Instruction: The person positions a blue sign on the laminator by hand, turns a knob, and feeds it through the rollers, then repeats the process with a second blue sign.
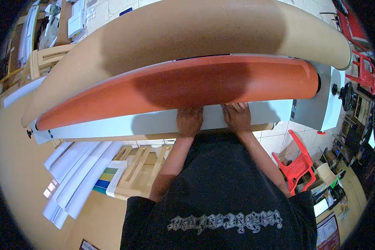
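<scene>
In the head view, a long orange roller point(271, 81) runs across a machine with a white front panel point(154, 123). My left hand point(190, 120) rests on the panel, its fingers stretched toward the lower edge of the roller. Beside it, my right hand point(238, 117) lies in the same way, fingers flat and fingertips right at the roller's edge. Neither hand is wrapped round anything; the tips of the fingers are partly hidden at the roller. Behind the orange roller lies a thick brown roll point(312, 35).
A black hand wheel point(346, 96) sticks out at the machine's right end. White paper rolls point(81, 179) lean at the lower left beside a wooden rack point(139, 168). A red plastic chair point(298, 164) stands at the right, close behind the machine.
</scene>
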`<state>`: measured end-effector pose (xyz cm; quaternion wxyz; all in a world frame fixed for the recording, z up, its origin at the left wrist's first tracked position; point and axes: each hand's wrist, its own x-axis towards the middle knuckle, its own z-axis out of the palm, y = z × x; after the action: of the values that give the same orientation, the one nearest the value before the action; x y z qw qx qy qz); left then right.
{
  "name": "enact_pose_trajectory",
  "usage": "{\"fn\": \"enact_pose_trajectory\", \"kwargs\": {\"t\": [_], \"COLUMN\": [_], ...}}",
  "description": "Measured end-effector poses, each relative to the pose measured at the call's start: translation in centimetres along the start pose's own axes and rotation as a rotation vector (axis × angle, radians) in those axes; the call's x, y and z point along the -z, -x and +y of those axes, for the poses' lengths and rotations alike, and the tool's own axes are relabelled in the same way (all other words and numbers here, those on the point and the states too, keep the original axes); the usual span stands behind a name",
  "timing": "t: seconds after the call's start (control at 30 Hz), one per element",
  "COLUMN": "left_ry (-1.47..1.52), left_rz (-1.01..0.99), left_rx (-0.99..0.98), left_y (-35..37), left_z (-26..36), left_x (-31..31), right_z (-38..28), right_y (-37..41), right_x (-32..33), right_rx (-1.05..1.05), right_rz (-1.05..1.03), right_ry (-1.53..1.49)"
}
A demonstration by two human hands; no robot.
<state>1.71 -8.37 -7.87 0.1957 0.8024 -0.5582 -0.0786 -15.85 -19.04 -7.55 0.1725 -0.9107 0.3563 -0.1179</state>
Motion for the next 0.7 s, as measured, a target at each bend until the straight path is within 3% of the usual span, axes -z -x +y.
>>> {"fn": "enact_pose_trajectory", "kwargs": {"t": [0.13, 0.23, 0.4, 0.7], "left_ry": [0.032, 0.000, 0.040, 0.004], "left_rz": [0.006, -0.099, 0.020, 0.004], "left_rx": [0.009, 0.064, -0.002, 0.015], "left_y": [-0.18, -0.28, 0.09, -0.11], "left_z": [0.23, 0.36, 0.02, 0.09], "left_x": [0.16, 0.37, -0.25, -0.24], "right_z": [0.04, -0.09, 0.02, 0.03], "right_y": [-0.02, -0.06, 0.33, 0.09], "right_x": [0.01, -0.05, -0.35, -0.27], "right_rx": [-0.022, -0.002, -0.001, -0.049], "right_rz": [-0.040, 0.053, 0.028, -0.046], "right_ry": [-0.015, 0.005, 0.043, -0.004]}}
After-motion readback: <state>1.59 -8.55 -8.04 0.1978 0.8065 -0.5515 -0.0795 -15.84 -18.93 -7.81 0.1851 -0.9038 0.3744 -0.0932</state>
